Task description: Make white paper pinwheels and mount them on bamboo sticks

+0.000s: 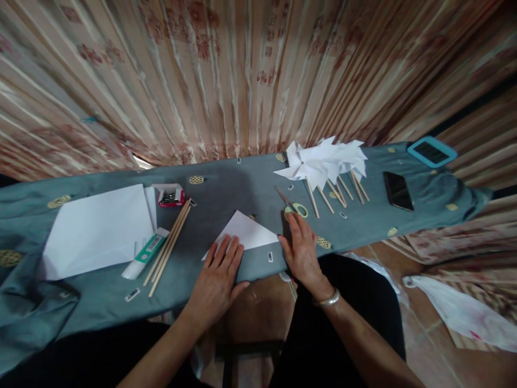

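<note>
A sheet of white paper (252, 233) folded into a triangle lies on the cloth-covered table. My left hand (222, 264) rests flat on its left part, fingers extended. To the right, my right hand (301, 248) has its fingers stretched out over the edge of the green handles of the scissors (298, 209), whose blades point up and left. Its thumb is beside the triangle's right corner; whether it touches the paper I cannot tell. The scissors lie on the cloth, one handle loop partly covered by my fingertips.
White paper pinwheels (323, 161) on sticks lie at the back right, near a black phone (398, 190) and a blue-framed tablet (432, 151). Leftward are wooden sticks (172, 245), a glue tube (145, 253), a red box of small metal pieces (170, 195) and stacked white paper (97, 229).
</note>
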{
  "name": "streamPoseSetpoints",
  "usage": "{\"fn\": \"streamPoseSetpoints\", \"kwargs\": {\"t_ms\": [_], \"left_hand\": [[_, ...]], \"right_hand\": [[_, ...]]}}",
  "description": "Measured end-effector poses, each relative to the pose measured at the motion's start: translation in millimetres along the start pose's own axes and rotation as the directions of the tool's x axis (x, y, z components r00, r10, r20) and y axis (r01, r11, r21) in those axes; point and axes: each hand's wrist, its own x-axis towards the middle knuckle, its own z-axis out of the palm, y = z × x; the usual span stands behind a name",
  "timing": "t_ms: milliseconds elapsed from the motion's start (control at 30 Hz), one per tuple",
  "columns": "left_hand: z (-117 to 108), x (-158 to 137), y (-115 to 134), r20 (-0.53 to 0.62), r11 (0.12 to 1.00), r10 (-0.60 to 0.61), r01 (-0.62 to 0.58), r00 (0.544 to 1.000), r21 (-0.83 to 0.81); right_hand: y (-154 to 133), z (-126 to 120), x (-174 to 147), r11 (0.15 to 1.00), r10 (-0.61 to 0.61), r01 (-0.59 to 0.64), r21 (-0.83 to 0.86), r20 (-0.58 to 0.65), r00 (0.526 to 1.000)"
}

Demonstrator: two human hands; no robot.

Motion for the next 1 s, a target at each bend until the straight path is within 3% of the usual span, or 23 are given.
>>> {"fn": "streamPoseSetpoints", "kwargs": {"t_ms": [267,467,833,1000], "left_hand": [[-5.5,1.1,5.5,0.078,0.999,-0.045,0.042,0.996,0.031],[-9.3,-3.7,4.8,0.113,0.998,-0.064,0.063,0.992,0.014],[-20.4,-62.9,-14.1,0.026,0.986,-0.164,0.164,0.986,0.017],[-29.2,-70.3,-6.4,-0.051,0.978,-0.21,0.208,0.976,-0.027]], "right_hand": [[-4.1,0.4,1.3,0.998,-0.059,0.059,-0.003,-0.028,0.998],[5.3,7.2,-0.3,0.992,-0.022,0.023,0.121,-0.009,1.0],[14.1,14.6,-0.6,0.972,0.007,0.005,0.234,-0.049,0.999],[11.0,9.1,0.8,0.973,-0.023,0.035,0.229,-0.056,0.998]]}}
